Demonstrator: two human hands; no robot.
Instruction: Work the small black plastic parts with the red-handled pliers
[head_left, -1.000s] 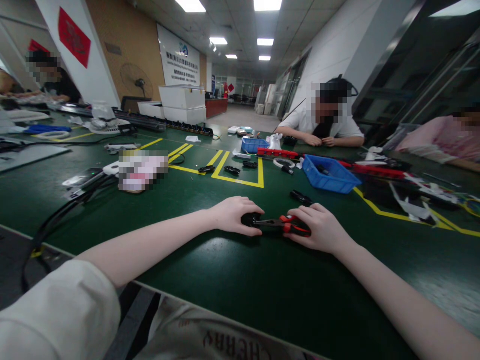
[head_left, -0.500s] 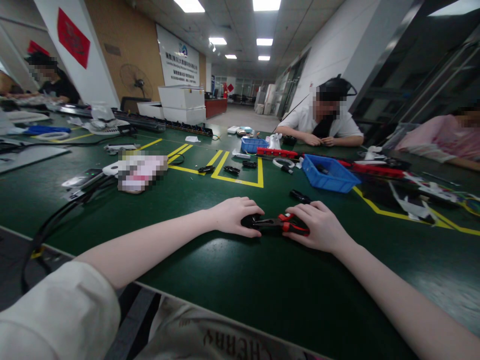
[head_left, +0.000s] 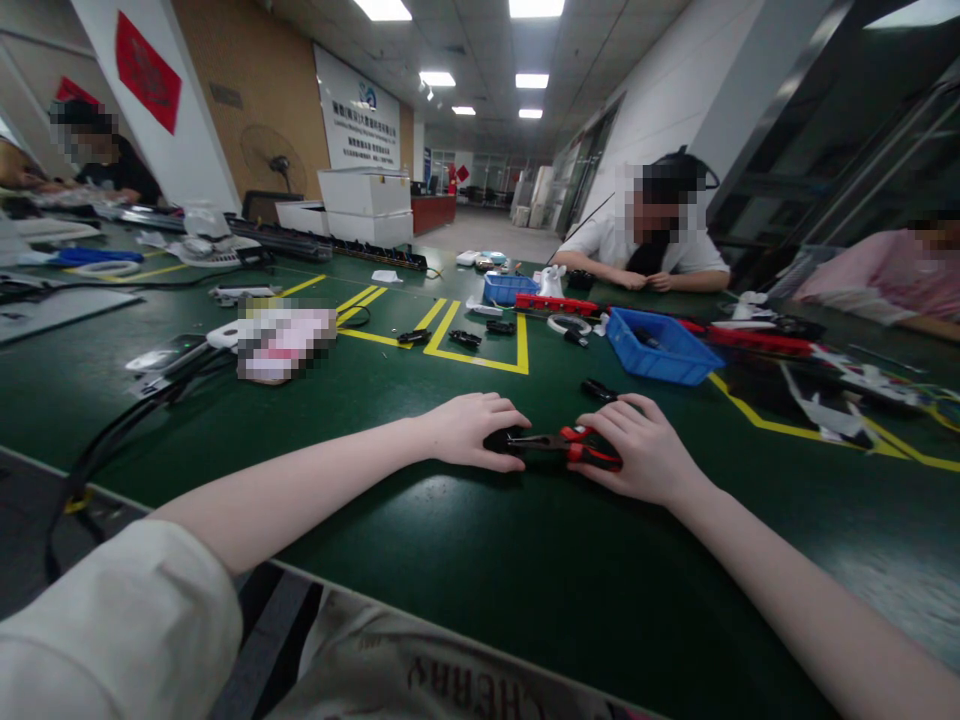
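My left hand (head_left: 480,430) is closed around a small black part (head_left: 496,441), whose kind I cannot make out since the fingers cover much of it. Red-and-black needle-nose pliers (head_left: 589,448) are gripped by their handles in my right hand (head_left: 637,450). Their metal jaws point left and reach the black part at my left fingertips; whether they pinch it is too small to tell. Just beyond my right hand lies a black piece (head_left: 598,390) on the green table (head_left: 480,570).
A blue bin (head_left: 660,348) with dark items stands beyond my right hand. Several black pieces (head_left: 465,340) lie near a yellow-taped rectangle. At left are a phone (head_left: 277,345) and black cables (head_left: 112,440). A person (head_left: 652,240) in white sits across the table.
Both hands keep nearly the same place and hold. The fingers of my right hand have shifted slightly on the pliers' handles. Across the table, the person's head has moved a little to the right.
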